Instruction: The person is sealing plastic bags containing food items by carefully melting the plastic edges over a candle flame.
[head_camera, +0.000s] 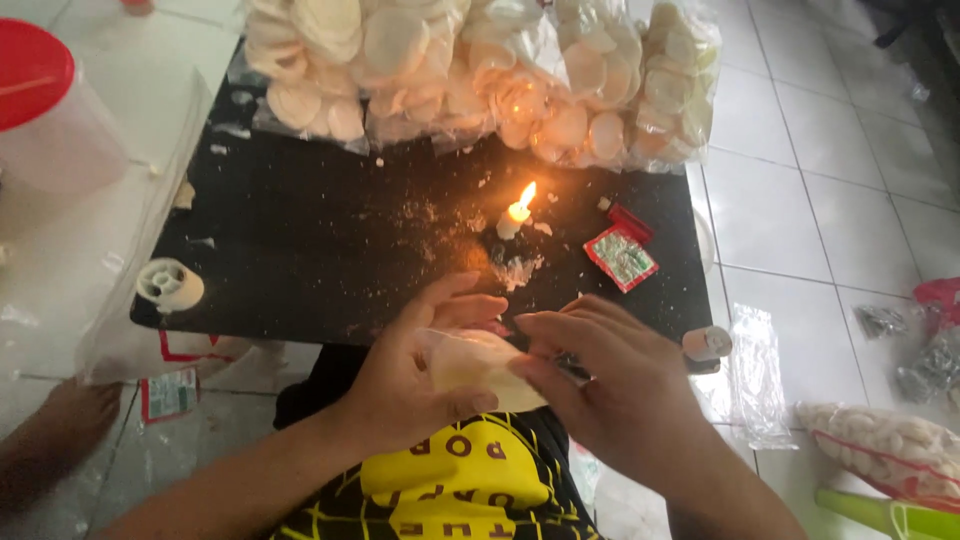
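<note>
View from above of a person seated on a white tiled floor (790, 200) at a low black table (320, 260). Both hands meet just in front of the table's near edge, over the lap. The left hand (410, 375) cups a small clear plastic packet of pale round crackers (470, 362) from below and the left, fingers curled loosely around it with the thumb pressing its lower edge. The right hand (605, 385) closes over the packet's right end, fingers narrowed in a pinch; motion blur makes it hard to tell exactly how the fingertips sit on the plastic. Just beyond the hands, near the middle of the table, a short lit candle (513, 218) burns with a bright flame, crumbs scattered about it. To its right lies a small red and green sachet (621, 256). Along the table's far edge lies a row of large clear bags of crackers (480, 70). A white tape roll (170, 284) sits at the table's left near corner. A clear jug with a red lid (40, 100) stands on the floor at far left, and another filled bag (890, 445) lies on the floor at lower right.
</note>
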